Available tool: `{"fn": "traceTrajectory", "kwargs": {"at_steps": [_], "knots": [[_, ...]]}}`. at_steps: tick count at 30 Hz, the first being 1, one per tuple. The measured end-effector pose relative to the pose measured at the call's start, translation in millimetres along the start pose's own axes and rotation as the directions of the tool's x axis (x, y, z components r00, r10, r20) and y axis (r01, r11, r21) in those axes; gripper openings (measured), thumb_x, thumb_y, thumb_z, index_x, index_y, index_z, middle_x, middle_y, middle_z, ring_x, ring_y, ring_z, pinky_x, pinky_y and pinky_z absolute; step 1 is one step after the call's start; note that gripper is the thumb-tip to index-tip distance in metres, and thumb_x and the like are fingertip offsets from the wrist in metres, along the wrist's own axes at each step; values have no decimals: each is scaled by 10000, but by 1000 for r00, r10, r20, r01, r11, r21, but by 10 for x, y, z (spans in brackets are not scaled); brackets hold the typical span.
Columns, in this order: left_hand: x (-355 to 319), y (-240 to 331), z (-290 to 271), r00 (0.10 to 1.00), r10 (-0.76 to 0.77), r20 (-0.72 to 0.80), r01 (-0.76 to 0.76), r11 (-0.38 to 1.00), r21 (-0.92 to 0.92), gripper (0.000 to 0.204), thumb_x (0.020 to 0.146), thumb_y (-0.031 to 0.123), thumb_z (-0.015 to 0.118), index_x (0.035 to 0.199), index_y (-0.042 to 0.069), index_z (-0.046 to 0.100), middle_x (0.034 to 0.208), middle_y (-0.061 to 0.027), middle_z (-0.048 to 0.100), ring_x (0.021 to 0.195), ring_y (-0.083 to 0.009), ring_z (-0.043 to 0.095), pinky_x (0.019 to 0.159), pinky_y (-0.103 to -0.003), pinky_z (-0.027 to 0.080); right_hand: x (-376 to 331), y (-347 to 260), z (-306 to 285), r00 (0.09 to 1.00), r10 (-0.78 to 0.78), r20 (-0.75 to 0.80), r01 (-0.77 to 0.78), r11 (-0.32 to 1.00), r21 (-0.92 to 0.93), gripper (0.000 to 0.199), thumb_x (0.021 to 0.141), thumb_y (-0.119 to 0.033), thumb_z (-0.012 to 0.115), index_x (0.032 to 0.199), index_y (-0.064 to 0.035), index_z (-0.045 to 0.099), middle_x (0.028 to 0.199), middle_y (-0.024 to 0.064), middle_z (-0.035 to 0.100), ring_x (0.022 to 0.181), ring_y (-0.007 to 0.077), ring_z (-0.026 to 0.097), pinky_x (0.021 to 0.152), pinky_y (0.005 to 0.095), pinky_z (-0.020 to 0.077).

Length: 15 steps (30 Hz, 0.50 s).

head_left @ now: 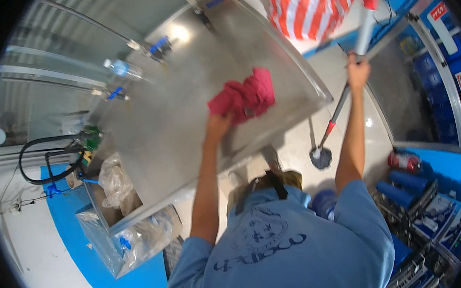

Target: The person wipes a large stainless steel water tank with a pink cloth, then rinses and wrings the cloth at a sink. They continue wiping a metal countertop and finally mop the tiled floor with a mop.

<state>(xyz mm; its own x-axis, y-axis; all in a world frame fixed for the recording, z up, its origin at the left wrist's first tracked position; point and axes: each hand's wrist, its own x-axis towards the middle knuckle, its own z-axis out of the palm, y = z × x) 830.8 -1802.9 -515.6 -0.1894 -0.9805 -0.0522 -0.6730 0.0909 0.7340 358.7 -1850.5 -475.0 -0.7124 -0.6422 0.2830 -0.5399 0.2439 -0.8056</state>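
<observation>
A crumpled dark pink cloth [246, 96] lies on the stainless steel counter [170, 116]. My left hand [219, 126] is closed on its near left edge, and some of the fingers are hidden by the folds. Off the counter's right side, my right hand [358, 72] is wrapped round the shaft of a long-handled scrub brush [340, 106]. The brush slants, with its dark round head [321, 158] low by the floor and a white, red-topped part above my hand.
Taps with blue handles [159, 47] and a plastic bottle [122, 69] line the counter's back left. Clear plastic bags [117, 184] fill the basin at left. A red-and-white striped bag [309, 7] sits beyond. Blue bins [434, 81] and equipment [433, 220] stand at right.
</observation>
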Motion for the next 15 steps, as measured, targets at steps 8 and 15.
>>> {"fn": "traceTrajectory", "kwargs": {"at_steps": [8, 15], "knots": [[-573, 628, -870, 953, -205, 223, 202, 979, 35, 351, 962, 306, 541, 1104, -5, 619, 975, -116, 687, 859, -165, 633, 790, -340, 484, -286, -988, -2372, 964, -215, -156, 265, 839, 475, 251, 890, -258, 677, 848, -31, 578, 582, 25, 506, 508, 98, 467, 500, 268, 390], [-1563, 1415, 278, 856, 306, 418, -109, 896, -431, 274, 951, 211, 570, 1145, 21, 606, 1007, -99, 670, 965, -156, 618, 870, -331, 483, -1595, -1838, -2503, 915, -383, 129, 214, 731, 648, 191, 895, -156, 646, 778, -43, 546, 568, 9, 426, 437, 88, 402, 399, 231, 312]]}}
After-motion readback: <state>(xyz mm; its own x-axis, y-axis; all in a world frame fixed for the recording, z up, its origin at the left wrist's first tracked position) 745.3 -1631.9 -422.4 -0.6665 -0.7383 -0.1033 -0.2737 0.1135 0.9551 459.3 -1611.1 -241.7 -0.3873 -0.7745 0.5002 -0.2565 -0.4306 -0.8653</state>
